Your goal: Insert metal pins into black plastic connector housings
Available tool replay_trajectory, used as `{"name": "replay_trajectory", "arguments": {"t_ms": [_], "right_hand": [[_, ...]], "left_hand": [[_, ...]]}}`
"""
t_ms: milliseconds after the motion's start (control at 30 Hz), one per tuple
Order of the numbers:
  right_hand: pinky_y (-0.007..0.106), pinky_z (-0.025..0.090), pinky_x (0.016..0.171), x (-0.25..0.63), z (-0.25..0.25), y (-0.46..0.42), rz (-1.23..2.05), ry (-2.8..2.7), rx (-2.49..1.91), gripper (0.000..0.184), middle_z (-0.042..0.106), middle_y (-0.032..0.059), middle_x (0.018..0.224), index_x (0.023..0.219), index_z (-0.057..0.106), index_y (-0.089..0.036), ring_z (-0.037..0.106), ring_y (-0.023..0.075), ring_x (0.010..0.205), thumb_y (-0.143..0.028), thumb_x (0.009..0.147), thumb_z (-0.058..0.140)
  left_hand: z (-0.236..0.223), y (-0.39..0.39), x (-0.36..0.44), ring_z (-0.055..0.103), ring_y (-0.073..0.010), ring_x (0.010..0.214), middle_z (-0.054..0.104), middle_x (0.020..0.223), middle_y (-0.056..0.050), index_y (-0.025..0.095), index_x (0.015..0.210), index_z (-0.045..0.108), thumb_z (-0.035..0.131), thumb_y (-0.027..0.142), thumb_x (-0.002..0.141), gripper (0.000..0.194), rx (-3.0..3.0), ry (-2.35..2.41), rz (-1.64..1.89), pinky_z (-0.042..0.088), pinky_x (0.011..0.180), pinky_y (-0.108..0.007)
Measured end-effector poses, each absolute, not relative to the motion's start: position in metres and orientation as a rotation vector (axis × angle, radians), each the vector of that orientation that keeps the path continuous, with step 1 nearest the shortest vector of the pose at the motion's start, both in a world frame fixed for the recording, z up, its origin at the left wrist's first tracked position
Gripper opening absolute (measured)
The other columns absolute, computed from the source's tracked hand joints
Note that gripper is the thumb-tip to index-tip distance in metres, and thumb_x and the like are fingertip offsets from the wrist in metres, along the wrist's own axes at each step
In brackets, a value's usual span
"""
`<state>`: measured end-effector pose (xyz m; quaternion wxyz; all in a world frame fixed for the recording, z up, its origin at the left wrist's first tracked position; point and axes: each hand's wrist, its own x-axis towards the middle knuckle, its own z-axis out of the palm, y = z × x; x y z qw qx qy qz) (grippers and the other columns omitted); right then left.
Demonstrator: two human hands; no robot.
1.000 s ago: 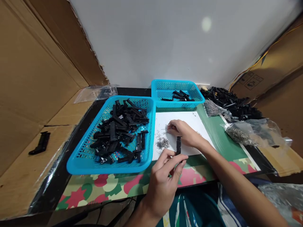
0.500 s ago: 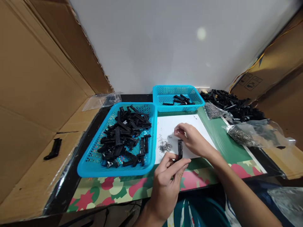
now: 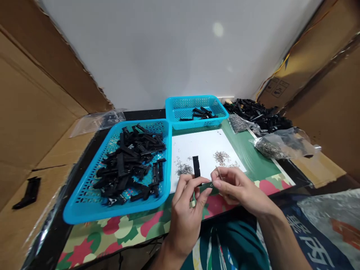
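Left grip: my left grip [image 3: 187, 210] is narrow, fingers closed on the lower end of a black plastic part [image 3: 196, 167].
Black part: stands roughly upright out of my left fingertips, upper end clear, over the near side of the white paper [image 3: 197, 142].
Right grip: my right grip [image 3: 240, 189] pinches a thin metal piece [image 3: 217, 170], too small to name, just right of the black part.
On paper: silvery bits [image 3: 183, 169] left of the part, coppery bits [image 3: 221, 157] right.
Baskets: large blue basket [image 3: 118, 214] left, small blue basket [image 3: 197, 125] behind paper, both with black parts.
Tabletop [image 3: 249, 146], right: black pile [image 3: 260, 114], bags of metal bits [image 3: 270, 148].
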<state>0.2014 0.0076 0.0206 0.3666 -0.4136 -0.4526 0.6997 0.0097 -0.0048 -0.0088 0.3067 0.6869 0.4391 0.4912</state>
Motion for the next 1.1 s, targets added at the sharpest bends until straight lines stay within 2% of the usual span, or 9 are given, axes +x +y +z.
{"name": "replay_trajectory", "arguments": {"t_ms": [133, 200, 300, 367, 467, 567, 767, 1000, 1100], "right_hand": [[0.024, 0.015, 0.045, 0.194, 0.018, 0.000, 1.832, -1.142, -1.016, 0.036, 0.033, -0.0101, 0.066, 0.094, 0.057, -0.022, 0.020, 0.0071, 0.050, -0.054, 0.096, 0.075], [0.024, 0.020, 0.047, 0.189, 0.018, 0.000, 1.742, -1.185, -1.036, 0.033, 0.034, -0.0088, 0.067, 0.093, 0.059, -0.022, 0.025, 0.0086, 0.054, -0.051, 0.098, 0.073], [0.025, 0.032, 0.054, 0.185, 0.017, -0.001, 1.400, -1.377, -1.134, 0.019, 0.040, -0.0055, 0.071, 0.096, 0.065, -0.022, 0.036, 0.0120, 0.062, -0.039, 0.103, 0.067], [0.027, 0.035, 0.057, 0.186, 0.015, -0.004, 1.038, -1.590, -1.145, 0.005, 0.045, -0.0042, 0.072, 0.103, 0.069, -0.024, 0.042, 0.0132, 0.063, -0.027, 0.103, 0.066], [0.028, 0.036, 0.056, 0.193, 0.011, -0.006, 0.486, -1.889, -1.000, 0.025, 0.056, -0.0017, 0.074, 0.113, 0.075, -0.026, 0.050, 0.0131, 0.061, -0.008, 0.101, 0.061], [0.027, 0.036, 0.054, 0.201, 0.012, -0.004, 0.181, -2.020, -0.945, 0.038, 0.060, -0.0005, 0.073, 0.117, 0.077, -0.026, 0.051, 0.0125, 0.057, -0.001, 0.099, 0.055], [0.026, 0.036, 0.051, 0.204, 0.021, 0.003, 0.214, -2.123, -0.924, 0.036, 0.059, 0.0000, 0.070, 0.103, 0.081, -0.024, 0.051, 0.0118, 0.055, -0.003, 0.100, 0.052], [0.028, 0.041, 0.054, 0.202, 0.016, 0.003, 0.370, -2.130, -0.963, 0.033, 0.064, 0.0022, 0.076, 0.107, 0.078, -0.025, 0.057, 0.0143, 0.061, -0.006, 0.104, 0.051], [0.029, 0.043, 0.056, 0.200, 0.015, 0.001, 0.472, -1.958, -1.009, 0.023, 0.066, 0.0018, 0.078, 0.103, 0.074, -0.024, 0.059, 0.0150, 0.063, -0.008, 0.103, 0.057]], "left_hand": [[-0.008, -0.001, 0.010, 0.059, -0.0146, 0.086, 0.057, 0.098, 0.000, 0.026, 0.105, 0.069, 0.060, 0.022, 0.108, 0.010, 1.791, 1.134, 1.180, 0.047, 0.075, -0.024], [-0.007, 0.000, 0.011, 0.058, -0.0152, 0.086, 0.057, 0.097, 0.000, 0.025, 0.102, 0.066, 0.057, 0.025, 0.110, 0.012, 1.737, 1.136, 1.127, 0.046, 0.075, -0.024], [-0.003, 0.000, 0.011, 0.056, -0.0159, 0.084, 0.055, 0.095, 0.000, 0.024, 0.099, 0.061, 0.051, 0.033, 0.112, 0.019, 1.618, 1.131, 1.085, 0.045, 0.074, -0.026], [-0.001, 0.000, 0.010, 0.054, -0.0166, 0.083, 0.054, 0.092, 0.000, 0.024, 0.098, 0.058, 0.048, 0.037, 0.113, 0.022, 1.546, 1.127, 1.057, 0.044, 0.074, -0.027], [0.002, -0.002, 0.008, 0.051, -0.0168, 0.082, 0.050, 0.089, 0.001, 0.024, 0.096, 0.055, 0.044, 0.042, 0.114, 0.027, 1.479, 1.099, 0.992, 0.043, 0.074, -0.027], [0.003, -0.003, 0.006, 0.051, -0.0171, 0.086, 0.048, 0.092, 0.000, 0.024, 0.095, 0.054, 0.043, 0.045, 0.114, 0.030, 1.447, 1.060, 0.933, 0.042, 0.075, -0.027], [0.006, -0.004, 0.002, 0.050, -0.0174, 0.086, 0.048, 0.091, 0.000, 0.024, 0.092, 0.053, 0.043, 0.047, 0.113, 0.033, 1.405, 1.023, 0.897, 0.042, 0.073, -0.027], [0.007, -0.002, -0.001, 0.052, -0.0183, 0.085, 0.052, 0.089, -0.001, 0.023, 0.094, 0.059, 0.047, 0.049, 0.111, 0.033, 1.372, 0.977, 0.877, 0.044, 0.072, -0.028], [0.001, -0.002, -0.002, 0.054, -0.0184, 0.084, 0.054, 0.090, -0.002, 0.023, 0.100, 0.065, 0.044, 0.047, 0.113, 0.034, 1.414, 1.003, 0.942, 0.045, 0.074, -0.029]]}}
